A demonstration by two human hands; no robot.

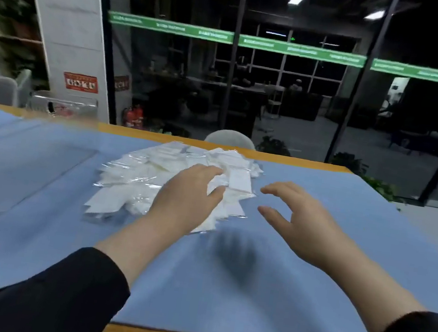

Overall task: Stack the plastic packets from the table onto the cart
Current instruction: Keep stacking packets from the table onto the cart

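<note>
The packets (182, 177) lie in a loose, overlapping heap on the blue mat (311, 265), toward twelve o'clock from the person and a little left of centre. The left hand (188, 192) rests palm-down on the heap's near right part, fingers fairly straight and spread; whether any fingertip has caught a packet cannot be told, so it reads as pressing rather than gripping. The right hand (297, 220) hovers just off the heap at its three o'clock side, fingers loosely spread and thumb apart, holding nothing, with its blurred shadow on the mat at about six o'clock from it. No cart shows itself plainly; a clear tray (13, 163) sits at nine o'clock of the heap, and whether it belongs to the cart cannot be told. The step in hand looks like gathering a first batch. To do it well, the person would likely bring the right hand in from three o'clock to meet the left, square a modest bundle between both palms, and lift it level, since slick film packets will probably slide and fan out if too many are taken or the bundle tips.
</note>
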